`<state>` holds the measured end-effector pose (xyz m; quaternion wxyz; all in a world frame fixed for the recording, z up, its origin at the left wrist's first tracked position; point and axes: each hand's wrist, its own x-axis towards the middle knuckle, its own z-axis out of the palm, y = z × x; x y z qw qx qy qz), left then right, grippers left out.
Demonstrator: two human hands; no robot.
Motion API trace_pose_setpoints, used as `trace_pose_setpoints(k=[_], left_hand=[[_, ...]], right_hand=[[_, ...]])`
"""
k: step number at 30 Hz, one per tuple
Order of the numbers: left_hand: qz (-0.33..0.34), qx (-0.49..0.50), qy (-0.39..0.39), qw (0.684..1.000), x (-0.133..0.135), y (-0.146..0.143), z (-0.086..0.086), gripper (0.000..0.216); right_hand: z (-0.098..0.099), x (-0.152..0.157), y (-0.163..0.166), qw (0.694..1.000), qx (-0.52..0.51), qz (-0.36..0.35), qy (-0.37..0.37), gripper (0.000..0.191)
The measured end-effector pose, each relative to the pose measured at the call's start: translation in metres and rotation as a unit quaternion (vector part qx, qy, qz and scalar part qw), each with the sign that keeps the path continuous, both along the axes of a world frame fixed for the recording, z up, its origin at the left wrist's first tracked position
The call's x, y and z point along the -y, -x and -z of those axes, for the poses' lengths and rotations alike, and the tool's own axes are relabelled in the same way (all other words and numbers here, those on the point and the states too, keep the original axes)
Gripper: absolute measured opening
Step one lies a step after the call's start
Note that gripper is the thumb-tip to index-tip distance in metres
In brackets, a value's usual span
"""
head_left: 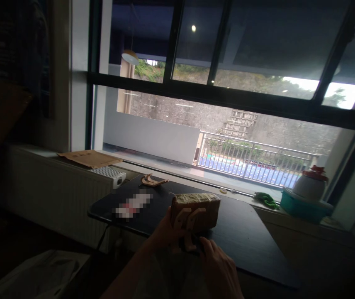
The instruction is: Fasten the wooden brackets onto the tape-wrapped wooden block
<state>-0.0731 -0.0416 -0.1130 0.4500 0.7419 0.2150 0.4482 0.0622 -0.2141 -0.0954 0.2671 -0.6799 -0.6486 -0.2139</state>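
My left hand [161, 234] is closed round a small wooden jointed piece [186, 226] held upright just above the near edge of a dark table [246, 236]. My right hand [219, 268] pinches the bottom of the same wooden piece from the right. Right behind it, a brown taped cardboard box [200, 207] rests on the table. A flat curved wooden part [152, 180] lies at the table's far left corner.
A windowsill runs behind the table with a white device [109, 174], a brown envelope [90, 158], a green cloth [266, 200], a teal container [305, 206] and a white pot with red top [311, 185]. Large window beyond. A white radiator panel [49, 195] is at left.
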Motion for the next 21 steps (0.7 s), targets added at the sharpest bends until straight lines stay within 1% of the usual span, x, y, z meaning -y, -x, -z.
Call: trace_pose_setpoints(k=[2, 4, 7, 10, 12, 14, 16, 18, 21], left_hand=[[0.003, 0.002, -0.007, 1.000, 0.000, 0.001, -0.001, 0.072], [0.014, 0.004, -0.010, 1.000, 0.000, 0.002, -0.002, 0.071], [0.011, 0.003, -0.006, 1.000, 0.000, 0.001, -0.002, 0.074], [0.005, 0.006, 0.008, 1.000, -0.001, 0.000, 0.000, 0.078], [0.015, 0.015, 0.015, 1.000, -0.001, -0.001, 0.002, 0.079], [0.021, 0.021, 0.016, 0.999, -0.001, -0.001, 0.003, 0.078], [0.016, 0.017, 0.014, 1.000, 0.000, -0.001, 0.003, 0.078], [0.007, 0.012, 0.007, 1.000, 0.001, 0.000, 0.001, 0.079], [0.005, 0.004, -0.006, 1.000, 0.002, 0.001, -0.002, 0.077]], right_hand=[[0.001, -0.001, 0.003, 0.999, -0.037, -0.006, -0.004, 0.028], [0.003, -0.001, 0.005, 0.994, -0.113, 0.005, 0.004, 0.023], [0.005, 0.000, 0.006, 0.972, -0.232, 0.021, 0.041, 0.025], [0.001, 0.000, 0.005, 0.960, -0.271, 0.031, 0.069, 0.027], [-0.003, 0.000, 0.005, 0.963, -0.256, 0.035, 0.079, 0.026], [-0.008, 0.001, 0.003, 0.973, -0.216, 0.031, 0.075, 0.030], [-0.010, 0.002, 0.000, 0.986, -0.153, 0.027, 0.055, 0.033], [-0.011, 0.003, -0.005, 0.996, -0.078, 0.033, 0.040, 0.028], [-0.010, 0.003, -0.010, 0.999, 0.005, 0.040, 0.030, 0.026]])
